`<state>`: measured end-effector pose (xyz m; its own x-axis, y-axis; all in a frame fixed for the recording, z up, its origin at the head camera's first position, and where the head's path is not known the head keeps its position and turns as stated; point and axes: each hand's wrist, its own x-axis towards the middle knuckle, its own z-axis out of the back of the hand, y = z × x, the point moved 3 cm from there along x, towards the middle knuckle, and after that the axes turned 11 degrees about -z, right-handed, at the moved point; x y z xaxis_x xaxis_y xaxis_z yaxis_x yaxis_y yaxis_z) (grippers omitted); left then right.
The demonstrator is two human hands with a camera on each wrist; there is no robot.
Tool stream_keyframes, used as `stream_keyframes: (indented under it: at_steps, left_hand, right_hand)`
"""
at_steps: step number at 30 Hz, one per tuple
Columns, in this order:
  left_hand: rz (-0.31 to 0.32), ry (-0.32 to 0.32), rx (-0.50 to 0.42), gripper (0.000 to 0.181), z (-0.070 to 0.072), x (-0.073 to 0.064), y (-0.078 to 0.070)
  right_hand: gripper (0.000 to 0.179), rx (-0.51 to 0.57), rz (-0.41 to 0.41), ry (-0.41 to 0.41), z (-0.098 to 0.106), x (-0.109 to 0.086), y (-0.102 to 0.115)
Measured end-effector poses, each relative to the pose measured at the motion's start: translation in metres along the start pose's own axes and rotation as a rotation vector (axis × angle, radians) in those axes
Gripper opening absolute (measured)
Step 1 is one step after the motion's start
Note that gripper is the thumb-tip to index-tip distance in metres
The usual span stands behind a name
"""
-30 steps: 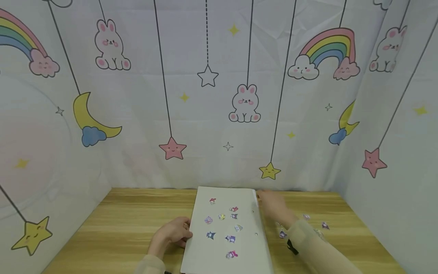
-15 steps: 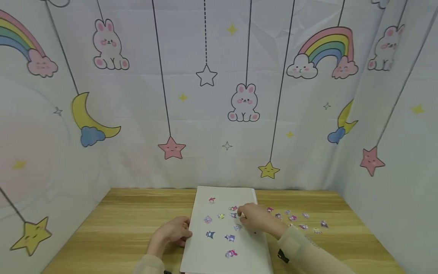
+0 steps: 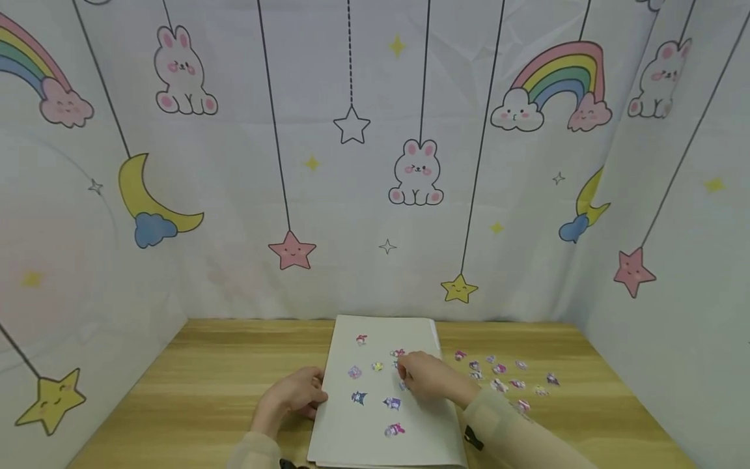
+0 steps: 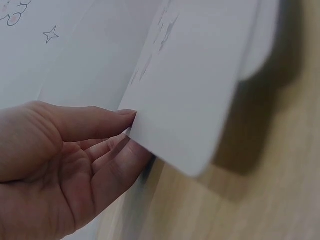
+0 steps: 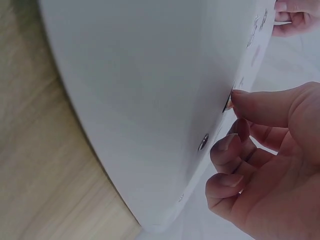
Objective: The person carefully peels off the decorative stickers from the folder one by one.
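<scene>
A white booklet point(image 3: 363, 423) lies on the table with several small cartoon stickers on its cover. My left hand point(image 3: 295, 393) grips its left edge, thumb on top and fingers underneath; in the left wrist view a lower layer point(image 4: 262, 55) hangs apart beneath the cover. Over the upper right of the cover, my right hand point(image 3: 430, 376) has its fingers curled. In the right wrist view its thumb and forefinger pinch a small sticker point(image 5: 228, 104) at the cover's surface. The hand partly hides the stickers under it. A round shiny stud point(image 5: 203, 142) sits nearby on the cover.
More loose cartoon stickers point(image 3: 499, 369) are scattered on the wooden table point(image 3: 234, 365) right of the booklet, some beside the right forearm. Behind and at both sides hangs a white curtain point(image 3: 351, 280) printed with rabbits, stars and rainbows.
My right hand has moved from the booklet's upper right edge leftward onto the cover, over the stickers there, uncovering loose stickers on the table. The left hand keeps its grip.
</scene>
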<state>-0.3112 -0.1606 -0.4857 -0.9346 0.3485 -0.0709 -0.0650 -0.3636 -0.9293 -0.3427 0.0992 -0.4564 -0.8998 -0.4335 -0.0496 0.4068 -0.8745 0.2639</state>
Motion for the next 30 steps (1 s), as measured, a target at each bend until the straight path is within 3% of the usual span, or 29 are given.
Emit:
stream_keyframes:
  at_steps: [12,20,30]
  left_hand:
    - [-0.010,0.001,0.022,0.020,-0.004,0.003,-0.002]
    - [-0.028,-0.016,-0.001,0.024,0.000,0.000,-0.001]
    - [-0.037,-0.011,-0.020,0.025,0.001,-0.002,-0.001]
  right_hand:
    - [0.015,-0.001,-0.019,-0.013,0.004,-0.007,0.001]
    - [0.012,0.007,-0.032,0.021,0.003,-0.007,0.001]
    - [0.017,0.087,0.017,-0.047,0.011,-0.017,-0.006]
